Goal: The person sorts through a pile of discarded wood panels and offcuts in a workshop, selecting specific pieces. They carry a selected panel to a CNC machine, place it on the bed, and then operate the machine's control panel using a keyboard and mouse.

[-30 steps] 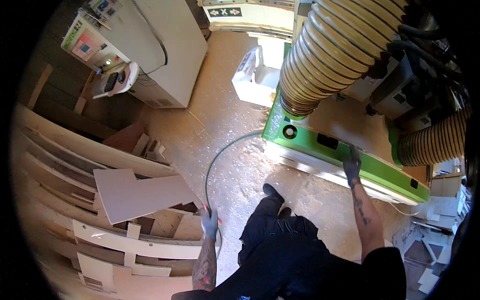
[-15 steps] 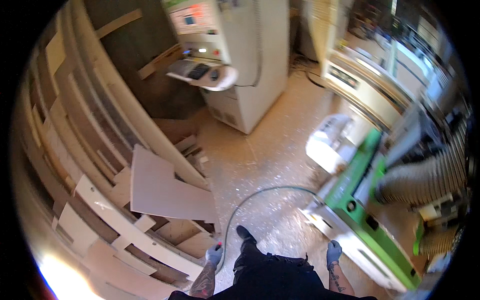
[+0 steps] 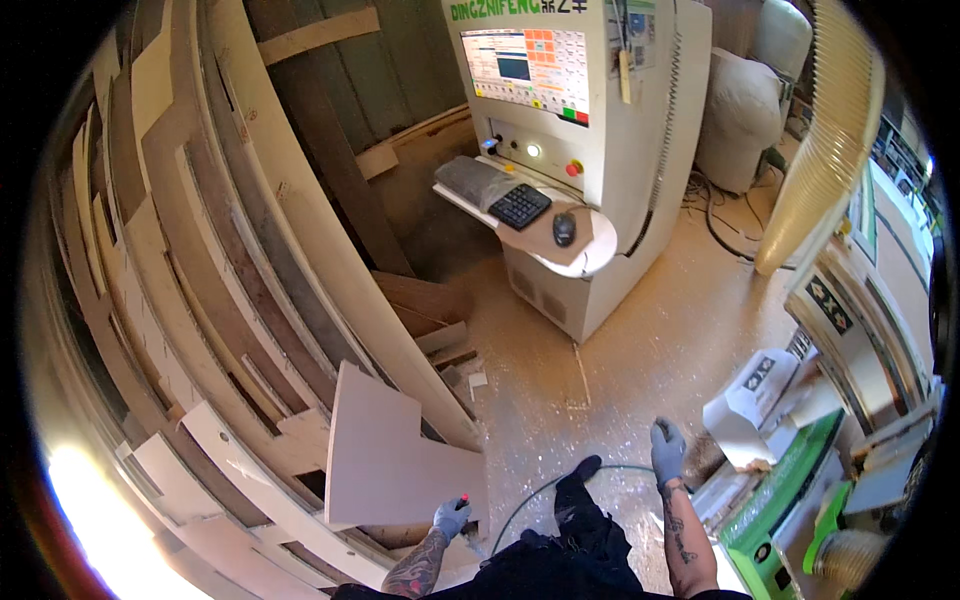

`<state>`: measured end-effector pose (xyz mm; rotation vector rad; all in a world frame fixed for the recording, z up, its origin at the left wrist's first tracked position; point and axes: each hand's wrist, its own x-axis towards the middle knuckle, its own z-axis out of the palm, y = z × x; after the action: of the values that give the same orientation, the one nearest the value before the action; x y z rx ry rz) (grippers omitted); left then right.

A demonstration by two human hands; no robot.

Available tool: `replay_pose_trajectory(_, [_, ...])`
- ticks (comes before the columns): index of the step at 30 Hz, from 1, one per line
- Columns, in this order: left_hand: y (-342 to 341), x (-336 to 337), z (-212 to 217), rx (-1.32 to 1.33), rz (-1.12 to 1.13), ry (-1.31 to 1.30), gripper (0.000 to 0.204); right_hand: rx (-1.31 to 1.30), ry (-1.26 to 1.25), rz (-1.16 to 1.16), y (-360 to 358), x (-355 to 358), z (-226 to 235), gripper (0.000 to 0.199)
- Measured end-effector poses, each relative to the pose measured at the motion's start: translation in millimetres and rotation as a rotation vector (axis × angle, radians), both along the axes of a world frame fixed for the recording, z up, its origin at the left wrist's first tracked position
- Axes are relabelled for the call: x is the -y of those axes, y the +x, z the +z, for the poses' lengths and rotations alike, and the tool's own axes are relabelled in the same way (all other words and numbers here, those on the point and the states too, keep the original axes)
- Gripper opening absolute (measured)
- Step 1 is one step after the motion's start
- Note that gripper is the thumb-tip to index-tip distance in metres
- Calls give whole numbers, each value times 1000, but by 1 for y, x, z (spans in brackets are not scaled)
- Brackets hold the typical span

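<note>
Low in front of me on the left, my left hand, in a grey work glove, is closed round a small red-tipped tool; most of it is hidden in the fingers. A dark green hose curves over the floor close to that hand, but I cannot see whether they join. My right hand, also gloved in grey, is held out over the floor with its fingers curled in and nothing showing in them. Nearest to it is a white machine housing. A pale notched panel leans beside my left hand.
Ahead stands a control cabinet with a lit screen, and a shelf with a keyboard and a mouse. Boards lean along the left. A green machine and a ribbed duct stand right. Sawdust covers the floor.
The cabinet appears nearer and further right, and the green machine has slid toward the lower right edge as I moved. My right hand is raised further forward; the left still grips the red-tipped tool.
</note>
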<state>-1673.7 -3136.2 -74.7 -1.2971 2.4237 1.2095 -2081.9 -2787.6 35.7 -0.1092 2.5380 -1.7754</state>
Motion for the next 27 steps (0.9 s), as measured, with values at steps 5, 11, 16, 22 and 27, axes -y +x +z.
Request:
replay_pose_trajectory(5, [-55,33,2,-42,417,267,30,-288,9,146,-126,140,37,39])
replay_pose_trajectory(11, [-96,60,11,-207,680,284,31,-670,104,244,-228,301,140,49])
replay_pose_trajectory(16, [-164,111,19,-340,666,276,32,-798,242,240,-295,392,152,61])
replay_pose_trajectory(22, [-219,243,-29,-77,229,-113,30,-662,475,119,-307,456,143,58])
replay_pose_trajectory(27, [-310,345,-29,-249,278,296,31,-785,493,14,-313,468,153,49])
